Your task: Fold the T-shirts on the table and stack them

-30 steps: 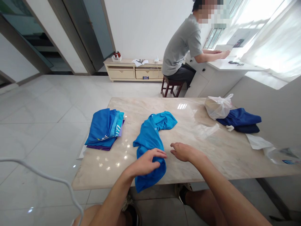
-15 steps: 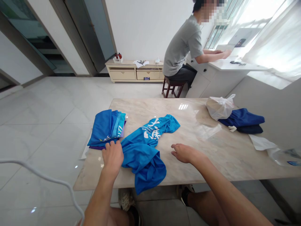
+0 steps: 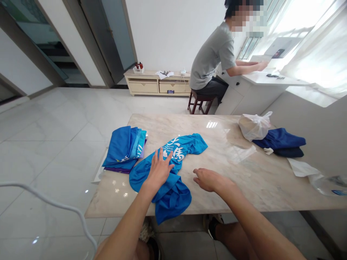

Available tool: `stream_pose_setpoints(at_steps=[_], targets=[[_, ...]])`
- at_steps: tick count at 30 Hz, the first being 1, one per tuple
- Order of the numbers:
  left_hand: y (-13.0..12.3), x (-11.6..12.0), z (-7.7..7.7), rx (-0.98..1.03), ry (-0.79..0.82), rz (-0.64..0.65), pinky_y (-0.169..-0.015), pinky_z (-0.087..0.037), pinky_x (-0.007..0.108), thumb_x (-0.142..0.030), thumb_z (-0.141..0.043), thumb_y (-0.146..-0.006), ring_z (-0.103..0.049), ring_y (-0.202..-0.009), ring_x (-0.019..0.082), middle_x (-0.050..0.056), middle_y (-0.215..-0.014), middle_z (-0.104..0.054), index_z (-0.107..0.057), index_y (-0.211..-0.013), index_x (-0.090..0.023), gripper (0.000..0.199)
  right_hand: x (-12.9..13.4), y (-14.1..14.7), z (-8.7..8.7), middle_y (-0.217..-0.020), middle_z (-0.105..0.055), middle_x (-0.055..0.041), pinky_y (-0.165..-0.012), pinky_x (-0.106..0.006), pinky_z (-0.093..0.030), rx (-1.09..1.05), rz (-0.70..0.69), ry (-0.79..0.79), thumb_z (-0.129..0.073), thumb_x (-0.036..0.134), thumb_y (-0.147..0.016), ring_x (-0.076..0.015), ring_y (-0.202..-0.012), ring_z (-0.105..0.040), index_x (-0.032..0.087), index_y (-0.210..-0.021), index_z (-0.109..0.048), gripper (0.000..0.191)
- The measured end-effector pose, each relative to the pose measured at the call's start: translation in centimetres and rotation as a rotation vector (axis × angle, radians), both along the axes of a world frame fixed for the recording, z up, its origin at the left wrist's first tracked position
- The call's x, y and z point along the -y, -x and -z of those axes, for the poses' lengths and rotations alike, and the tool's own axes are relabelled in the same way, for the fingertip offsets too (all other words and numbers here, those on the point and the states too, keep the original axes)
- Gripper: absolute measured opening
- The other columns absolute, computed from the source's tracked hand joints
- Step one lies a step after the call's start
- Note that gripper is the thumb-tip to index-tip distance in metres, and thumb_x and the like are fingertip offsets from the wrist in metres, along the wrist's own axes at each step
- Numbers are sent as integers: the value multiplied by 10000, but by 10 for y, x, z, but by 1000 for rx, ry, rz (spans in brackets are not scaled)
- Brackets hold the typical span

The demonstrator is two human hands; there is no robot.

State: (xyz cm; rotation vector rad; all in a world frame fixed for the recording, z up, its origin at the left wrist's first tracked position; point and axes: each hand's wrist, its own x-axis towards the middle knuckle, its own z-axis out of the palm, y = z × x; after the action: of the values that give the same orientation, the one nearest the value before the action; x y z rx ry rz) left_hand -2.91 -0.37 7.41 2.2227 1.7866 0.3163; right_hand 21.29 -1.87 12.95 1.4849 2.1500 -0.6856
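A bright blue T-shirt (image 3: pixel 173 191) with white lettering lies crumpled and partly folded over on the marble-patterned table (image 3: pixel 222 195). One bunched part of it hangs past the table's front edge. My left hand (image 3: pixel 159 168) is over the middle of the shirt, fingers spread; whether it presses on the cloth I cannot tell. To the right of the shirt, my right hand (image 3: pixel 207 178) is apart from it, fingers stretched out and holding nothing. Left of the shirt sits a stack of folded clothes (image 3: pixel 119 148) in blue and purple.
A knotted white plastic bag (image 3: pixel 255 126) and dark blue clothing (image 3: pixel 282 142) lie at the table's right, near a clear plastic item (image 3: pixel 328 184). A white cable (image 3: pixel 48 200) crosses the lower left. Beyond the table, a person (image 3: pixel 213 54) sits on a stool at a white desk.
My left hand has let go of the shirt's left edge and moved right over its middle, fingers now spread. My right hand has shifted slightly left.
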Motion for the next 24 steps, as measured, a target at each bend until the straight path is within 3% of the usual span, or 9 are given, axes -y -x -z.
stream_pose_setpoints(at_steps=[3,8,12,17,20,22,24], targets=[[-4,-12,8,-8,-14,3,-1294,-349,609,-313,-637,-1043,-289,-1667,453,251,-1792,-319,-391,-1715,-217,722,5,3,4,-1413,-722,-268,-1068,-474,-550,-10,-11,-23,-496,297,-1093,-381,-1297,-720,82,-1469,-661,464],[-11,-18,12,-86,85,-45,-1125,-528,529,-261,-586,-1048,-588,-1454,427,327,-1542,-606,-348,-1693,-57,717,8,4,2,-1427,-717,-257,-1060,-477,-555,-12,-21,-15,-475,311,-1098,-378,-1297,-719,92,-1478,-653,473],[-27,-17,2,-149,146,-64,-1032,-569,480,-266,-569,-1056,-700,-1294,411,319,-1421,-684,-462,-1620,-45,616,3,3,-2,-1414,-723,-249,-1059,-455,-554,-8,-39,-34,-453,293,-1096,-363,-1288,-721,93,-1444,-667,455],[-39,-22,-6,-91,270,-103,-990,-567,460,-219,-518,-1046,-758,-1198,406,280,-1263,-776,-712,-1356,-99,384,-5,2,1,-1393,-741,-207,-1065,-401,-538,-48,-5,-152,-401,271,-1124,-327,-1289,-717,139,-1361,-705,407],[-39,-31,-11,110,208,-195,-1008,-556,459,-244,-519,-1042,-760,-1184,385,239,-1258,-796,-763,-1300,-159,364,-11,-3,4,-1358,-746,-244,-1066,-422,-537,-27,97,-207,-338,341,-1155,-351,-1287,-717,107,-1298,-724,474],[-41,-33,-19,411,148,-219,-1022,-554,427,-257,-547,-1023,-763,-1155,342,184,-1227,-820,-796,-1235,-187,335,-16,-8,5,-1327,-754,-265,-1102,-458,-517,-56,153,-202,-285,407,-1168,-377,-1301,-707,93,-1261,-739,560],[-46,-30,-29,773,125,-143,-1013,-565,389,-292,-582,-996,-762,-1121,304,127,-1173,-838,-823,-1163,-191,310,-22,-11,4,-1305,-771,-241,-1131,-474,-503,-203,241,-172,-228,469,-1171,-370,-1296,-709,117,-1279,-738,628]])
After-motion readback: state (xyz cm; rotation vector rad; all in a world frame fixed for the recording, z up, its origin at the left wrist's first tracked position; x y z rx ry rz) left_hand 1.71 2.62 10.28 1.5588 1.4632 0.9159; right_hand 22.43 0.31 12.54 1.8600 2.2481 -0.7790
